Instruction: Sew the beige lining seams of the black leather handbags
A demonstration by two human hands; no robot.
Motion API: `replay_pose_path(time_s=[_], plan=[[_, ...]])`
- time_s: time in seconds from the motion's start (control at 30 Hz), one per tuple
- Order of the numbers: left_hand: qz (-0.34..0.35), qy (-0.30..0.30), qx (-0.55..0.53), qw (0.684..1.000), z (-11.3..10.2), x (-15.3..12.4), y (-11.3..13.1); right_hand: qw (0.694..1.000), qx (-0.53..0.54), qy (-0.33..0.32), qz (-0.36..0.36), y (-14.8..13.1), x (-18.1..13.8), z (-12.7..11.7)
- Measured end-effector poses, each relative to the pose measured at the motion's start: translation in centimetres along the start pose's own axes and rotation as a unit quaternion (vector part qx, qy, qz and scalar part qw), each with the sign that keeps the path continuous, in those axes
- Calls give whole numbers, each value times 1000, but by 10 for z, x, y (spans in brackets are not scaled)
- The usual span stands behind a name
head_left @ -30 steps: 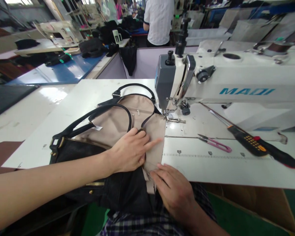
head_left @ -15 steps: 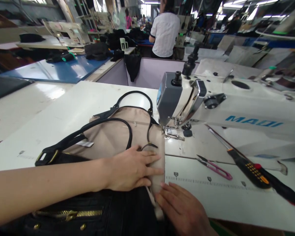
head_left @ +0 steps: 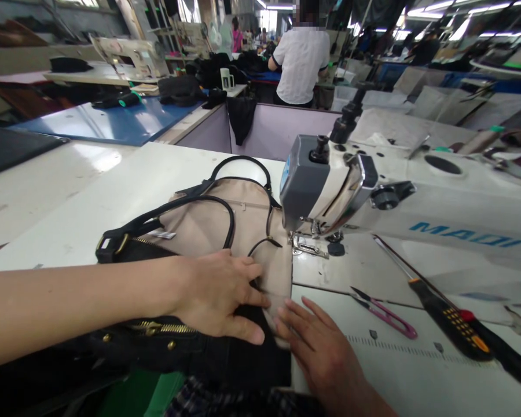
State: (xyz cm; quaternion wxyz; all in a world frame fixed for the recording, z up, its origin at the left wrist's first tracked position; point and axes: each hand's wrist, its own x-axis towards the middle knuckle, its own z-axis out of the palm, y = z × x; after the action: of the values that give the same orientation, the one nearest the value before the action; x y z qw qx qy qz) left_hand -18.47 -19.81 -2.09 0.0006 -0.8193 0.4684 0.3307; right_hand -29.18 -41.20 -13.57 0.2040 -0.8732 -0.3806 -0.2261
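- While the black handbag [head_left: 252, 362] lies on the white sewing table [head_left: 69, 217], its beige lining [head_left: 200, 223] spreads up to the presser foot [head_left: 292, 238] of the MAQI sewing machine [head_left: 399, 217].
- Palm down over the bag's near edge, the left hand [head_left: 219, 292] has its thumb spread wide from the fingers.
- Slightly fanned, the right hand's [head_left: 323, 350] fingers touch the lining's edge; its thumb is hidden, so I can't tell whether it pinches.
- Right of the bag lie pink-handled thread snips [head_left: 393, 321] and a black-and-yellow screwdriver [head_left: 454, 324].
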Motion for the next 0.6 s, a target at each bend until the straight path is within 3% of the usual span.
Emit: replay_pose_path(time_s=[0.23, 0.47, 0.6], plan=[[25, 88, 37, 995, -3, 14, -16, 999, -24, -41, 3, 25, 11, 8], [34, 140, 148, 978, -17, 28, -34, 997, -49, -50, -27, 54, 27, 13], [47, 145, 242, 958, -24, 20, -11, 996, -64, -50, -25, 68, 35, 20]])
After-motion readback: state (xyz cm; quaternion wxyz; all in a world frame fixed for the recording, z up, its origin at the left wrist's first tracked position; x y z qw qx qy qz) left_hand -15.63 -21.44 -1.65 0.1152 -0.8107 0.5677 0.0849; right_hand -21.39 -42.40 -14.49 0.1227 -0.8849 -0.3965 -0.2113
